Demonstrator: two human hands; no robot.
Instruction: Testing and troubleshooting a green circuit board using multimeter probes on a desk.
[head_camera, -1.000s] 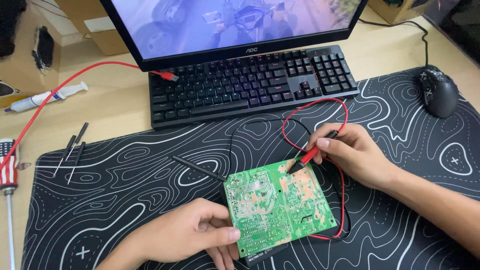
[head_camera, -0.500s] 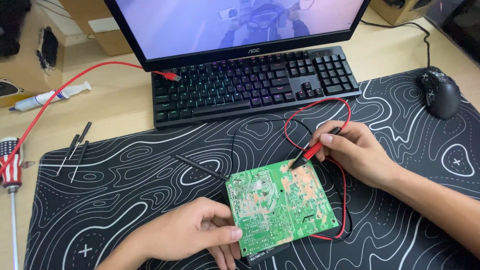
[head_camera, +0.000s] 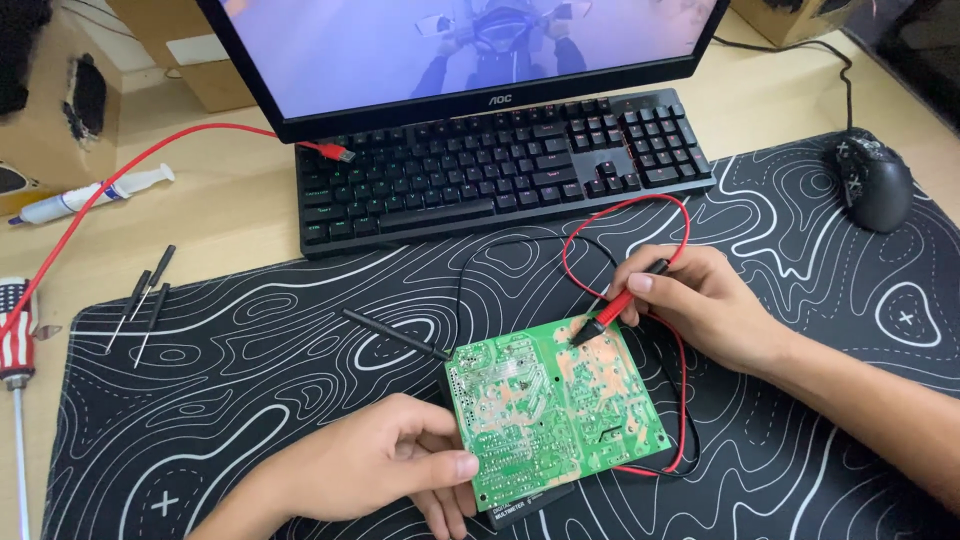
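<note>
A light wood worktop (head_camera: 230, 225) holds a big black mat (head_camera: 260, 380) with white wavy lines. On the mat lies a green circuit board (head_camera: 550, 405), resting on a dark flat box that peeks out under its front edge. The left hand (head_camera: 375, 465) has a grip on the board's left edge, thumb on top. The right hand (head_camera: 700, 305) has a tight grip on a red probe (head_camera: 610, 312), and the probe's tip touches the top of the board. A red wire (head_camera: 625, 215) loops across the mat behind it. A black probe (head_camera: 395, 334) lies on the mat, just left of the board.

At the back stands a black keyboard (head_camera: 500, 165) under a monitor (head_camera: 470, 50). A black mouse (head_camera: 873, 180) sits at the far right. On the left are a white syringe (head_camera: 95, 192), a screwdriver (head_camera: 15, 360) and some thin black tools (head_camera: 145, 295). Brown boxes (head_camera: 60, 110) stand in the far left corner.
</note>
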